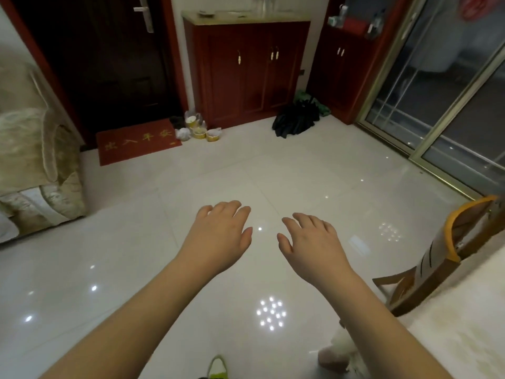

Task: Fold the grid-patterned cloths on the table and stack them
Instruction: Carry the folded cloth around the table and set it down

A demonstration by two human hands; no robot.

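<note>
My left hand (218, 236) and my right hand (314, 244) are stretched out in front of me, palms down, fingers apart, holding nothing. Both hover over a glossy white tiled floor (246, 173). No grid-patterned cloth shows anywhere in the head view. A pale table edge (464, 310) enters at the lower right, with only a bare strip of it visible.
A wooden chair (437, 258) with an orange-trimmed cushion stands beside the table at the right. A beige sofa (32, 160) is at the left. Ahead are a dark door, a red doormat (136, 140), a red cabinet (246, 69), several small cups and a black heap (295, 119).
</note>
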